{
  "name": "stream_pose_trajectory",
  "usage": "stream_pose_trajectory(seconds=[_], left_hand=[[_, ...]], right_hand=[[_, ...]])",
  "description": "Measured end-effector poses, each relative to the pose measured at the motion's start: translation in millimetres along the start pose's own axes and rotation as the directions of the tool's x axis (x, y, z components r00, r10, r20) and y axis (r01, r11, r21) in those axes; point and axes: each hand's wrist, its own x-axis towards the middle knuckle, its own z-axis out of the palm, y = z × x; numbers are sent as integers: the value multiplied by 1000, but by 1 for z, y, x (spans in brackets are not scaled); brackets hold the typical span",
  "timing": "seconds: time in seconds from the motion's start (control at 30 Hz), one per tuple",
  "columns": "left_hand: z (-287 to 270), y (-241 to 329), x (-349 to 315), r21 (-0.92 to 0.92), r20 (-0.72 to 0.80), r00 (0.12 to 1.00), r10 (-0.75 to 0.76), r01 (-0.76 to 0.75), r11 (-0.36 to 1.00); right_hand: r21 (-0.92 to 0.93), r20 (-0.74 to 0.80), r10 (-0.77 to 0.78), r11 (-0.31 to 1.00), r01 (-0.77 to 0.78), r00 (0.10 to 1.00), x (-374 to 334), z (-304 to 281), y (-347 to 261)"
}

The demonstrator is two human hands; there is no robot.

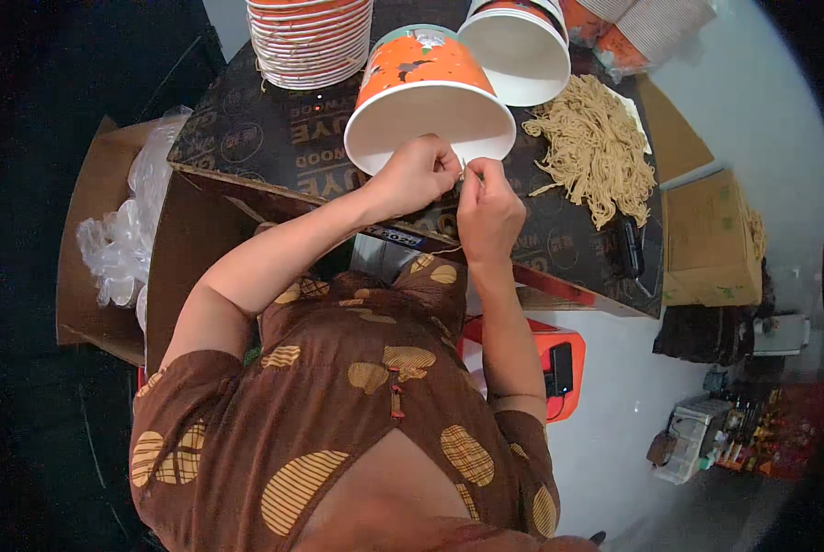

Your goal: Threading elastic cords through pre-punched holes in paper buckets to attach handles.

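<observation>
An orange paper bucket (423,69) lies on its side on the dark table (265,138), its white open mouth facing me. In front of its lower rim, my left hand (418,170) is closed in a pinch, with the fingertips meeting those of my right hand (488,198). My right hand pinches too, thumb against forefinger. Between them shows a small bit of pale cord (463,173), mostly covered by fingers; a thin strand hangs below. Right of the bucket lies a tangled heap of beige cords (596,147).
A tall stack of nested buckets (309,41) stands at the back left, and more white-mouthed buckets (518,55) lie at the back right. A black object (630,247) rests near the table's right edge. At left, a cardboard box (108,230) holds clear plastic; another carton (711,239) is at right.
</observation>
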Motion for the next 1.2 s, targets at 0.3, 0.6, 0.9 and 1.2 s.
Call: stream_pose_trajectory(seconds=[0.3,0.6,0.9,1.2], left_hand=[[0,0,-2,-88,-7,999,-46,45,995],[-3,6,-4,-122,-8,996,-90,88,989],[-1,10,-7,-99,6,990,-138,138,986],[-1,4,-14,-196,50,996,-74,83,977]], right_hand=[[-102,130,-175,977,189,976,1,-8,6],[88,149,-113,991,101,982,2,-9,8],[426,352,144,855,-295,925,2,-11,11],[515,368,237,753,-409,899,2,-9,8]])
